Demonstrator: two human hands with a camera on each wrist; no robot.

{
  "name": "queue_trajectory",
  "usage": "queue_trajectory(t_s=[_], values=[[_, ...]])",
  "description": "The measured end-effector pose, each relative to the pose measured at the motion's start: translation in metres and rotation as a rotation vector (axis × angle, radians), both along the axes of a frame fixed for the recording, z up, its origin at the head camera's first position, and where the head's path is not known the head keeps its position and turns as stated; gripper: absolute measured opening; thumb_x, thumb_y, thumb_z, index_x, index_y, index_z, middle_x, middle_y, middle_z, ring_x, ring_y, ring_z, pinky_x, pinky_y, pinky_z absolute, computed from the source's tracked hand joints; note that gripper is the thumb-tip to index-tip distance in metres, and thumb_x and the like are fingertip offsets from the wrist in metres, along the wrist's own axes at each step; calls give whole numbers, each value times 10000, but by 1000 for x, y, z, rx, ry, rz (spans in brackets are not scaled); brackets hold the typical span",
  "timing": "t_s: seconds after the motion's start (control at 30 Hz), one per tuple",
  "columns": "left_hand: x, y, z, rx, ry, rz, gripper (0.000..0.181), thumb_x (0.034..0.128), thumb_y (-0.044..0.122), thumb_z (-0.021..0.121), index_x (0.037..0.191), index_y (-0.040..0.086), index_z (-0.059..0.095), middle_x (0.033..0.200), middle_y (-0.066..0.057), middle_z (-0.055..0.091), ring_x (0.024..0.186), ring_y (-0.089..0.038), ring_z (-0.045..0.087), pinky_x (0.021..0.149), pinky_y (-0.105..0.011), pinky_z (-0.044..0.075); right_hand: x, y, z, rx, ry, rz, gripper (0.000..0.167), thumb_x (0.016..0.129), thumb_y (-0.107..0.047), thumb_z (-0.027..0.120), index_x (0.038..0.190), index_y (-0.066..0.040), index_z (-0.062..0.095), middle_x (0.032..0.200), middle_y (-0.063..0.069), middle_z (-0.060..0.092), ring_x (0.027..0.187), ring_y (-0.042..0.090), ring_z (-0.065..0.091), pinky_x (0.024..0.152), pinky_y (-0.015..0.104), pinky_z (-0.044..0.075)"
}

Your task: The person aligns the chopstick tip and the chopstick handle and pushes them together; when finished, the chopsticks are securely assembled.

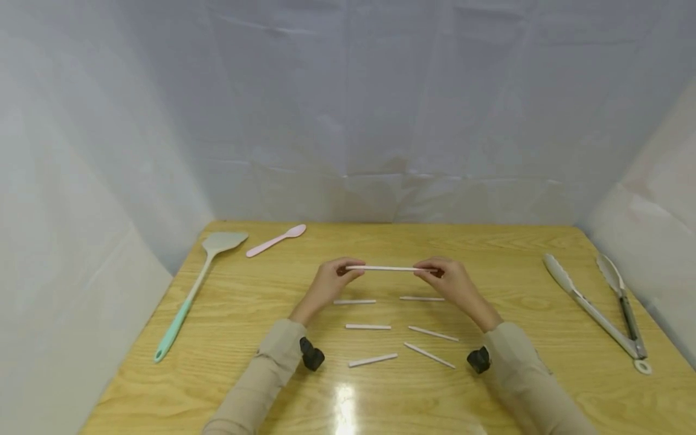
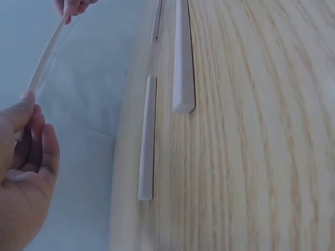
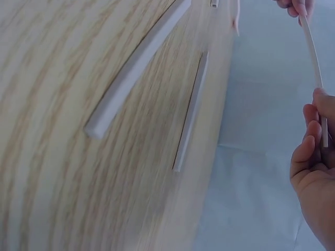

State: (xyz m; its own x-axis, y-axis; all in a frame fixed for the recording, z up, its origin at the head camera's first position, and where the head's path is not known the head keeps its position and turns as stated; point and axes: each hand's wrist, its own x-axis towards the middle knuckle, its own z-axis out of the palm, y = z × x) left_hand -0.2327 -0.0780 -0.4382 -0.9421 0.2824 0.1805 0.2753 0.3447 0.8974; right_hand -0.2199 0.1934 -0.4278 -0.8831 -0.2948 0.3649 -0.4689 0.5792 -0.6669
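White stick (image 1: 388,268), ends between thumbs (image 2: 20,111) and fingers (image 3: 311,114)

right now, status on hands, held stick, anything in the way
Left hand, right hand: pinching opposite ends of one white stick. Stick raised off table. Six more sticks below, none touching it.
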Motion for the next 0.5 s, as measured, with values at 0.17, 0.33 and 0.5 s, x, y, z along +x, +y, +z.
queue_trajectory(t_s=[0.17,0.33,0.5], values=[[-4,-3,-4,-16,10,10,275,900,177,657,1116,9,685,1061,-107,694,885,-189,643,753,-277,518,-3,5,-4,-4,-4,-21,150,873,-104,687,978,-3,724,913,118,701,737,160,624,642,242,518],[-5,-5,-5,-31,-11,24,270,904,170,649,1124,19,685,1068,-96,691,871,-160,624,743,-269,505,-6,11,-8,-9,-6,-32,141,866,-93,692,964,4,723,889,120,694,667,100,538,582,221,458],[-10,-6,-5,-55,-22,9,269,916,151,633,1141,9,672,1080,-107,684,896,-187,623,755,-283,505,-9,16,-9,1,-38,-33,152,882,-116,680,970,0,720,818,90,682,608,72,475,539,227,416]])
